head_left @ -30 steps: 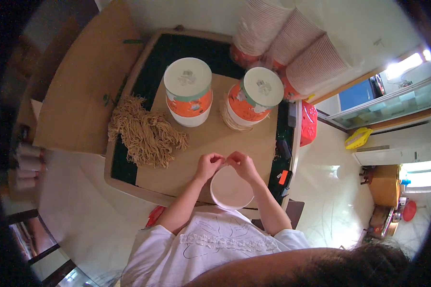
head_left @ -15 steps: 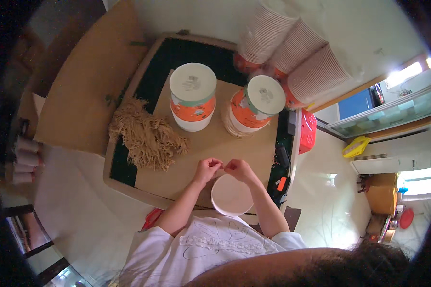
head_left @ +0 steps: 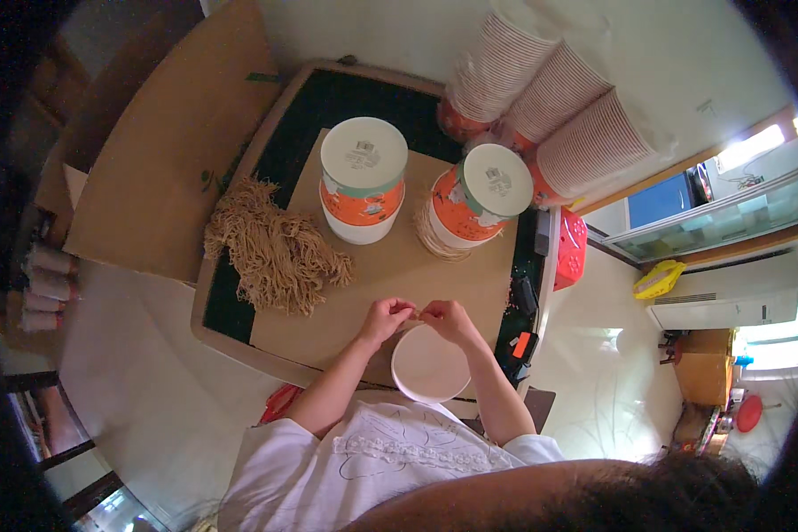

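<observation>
My left hand (head_left: 387, 319) and my right hand (head_left: 449, 320) meet fingertip to fingertip above the cardboard, both closed in a pinch. Whatever is between the fingers is too small to make out. Just below my right hand, close to my body, a plain white round tub (head_left: 430, 363) stands near the table's front edge. Farther off, a white, orange and green paper tub (head_left: 363, 211) sits upside down on another white one. To its right a similar paper tub (head_left: 466, 213) has pale twine (head_left: 435, 237) coiled around its base. A heap of tan twine (head_left: 275, 248) lies at left.
A cardboard sheet (head_left: 381, 275) covers much of the green tabletop (head_left: 355, 96). Tall stacks of nested paper tubs (head_left: 559, 93) lean at the back right. Along the right edge lie small black items (head_left: 524, 293), one with an orange part. A large cardboard panel (head_left: 168, 142) stands at left.
The view has shifted very slightly. My hands stay together in the same pinch, with only small finger movement.
</observation>
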Demonstrator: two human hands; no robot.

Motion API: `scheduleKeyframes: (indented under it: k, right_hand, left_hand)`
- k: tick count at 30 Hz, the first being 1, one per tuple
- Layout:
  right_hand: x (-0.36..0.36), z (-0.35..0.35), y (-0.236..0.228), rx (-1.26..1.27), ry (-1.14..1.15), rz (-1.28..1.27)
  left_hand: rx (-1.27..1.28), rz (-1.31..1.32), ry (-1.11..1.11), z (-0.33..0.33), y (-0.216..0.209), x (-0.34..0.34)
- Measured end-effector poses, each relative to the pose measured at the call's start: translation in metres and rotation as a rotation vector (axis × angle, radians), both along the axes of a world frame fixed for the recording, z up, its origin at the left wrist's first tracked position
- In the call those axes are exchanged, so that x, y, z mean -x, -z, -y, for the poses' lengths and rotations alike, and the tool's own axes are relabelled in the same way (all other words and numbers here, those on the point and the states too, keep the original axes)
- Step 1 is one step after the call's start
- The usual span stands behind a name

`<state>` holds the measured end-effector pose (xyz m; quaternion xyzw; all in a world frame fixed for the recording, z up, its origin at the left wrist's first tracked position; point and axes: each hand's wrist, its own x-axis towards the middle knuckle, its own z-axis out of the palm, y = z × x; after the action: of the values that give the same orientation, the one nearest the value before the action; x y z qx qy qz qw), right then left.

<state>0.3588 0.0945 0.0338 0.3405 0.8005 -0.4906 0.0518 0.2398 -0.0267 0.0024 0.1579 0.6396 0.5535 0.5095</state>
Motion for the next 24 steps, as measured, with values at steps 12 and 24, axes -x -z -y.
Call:
scheduleKeyframes:
  k: [12,24]
  right_hand:
    - [-0.004,0.004,0.002,0.001,0.032,-0.068]
    - [-0.004,0.005,-0.001,-0.004,0.075,-0.044]
  left_hand:
    - [-0.050,0.040,0.112,0.001,-0.002,0.001]
    - [-0.080,-0.289,0.001,-0.002,0.025,-0.003]
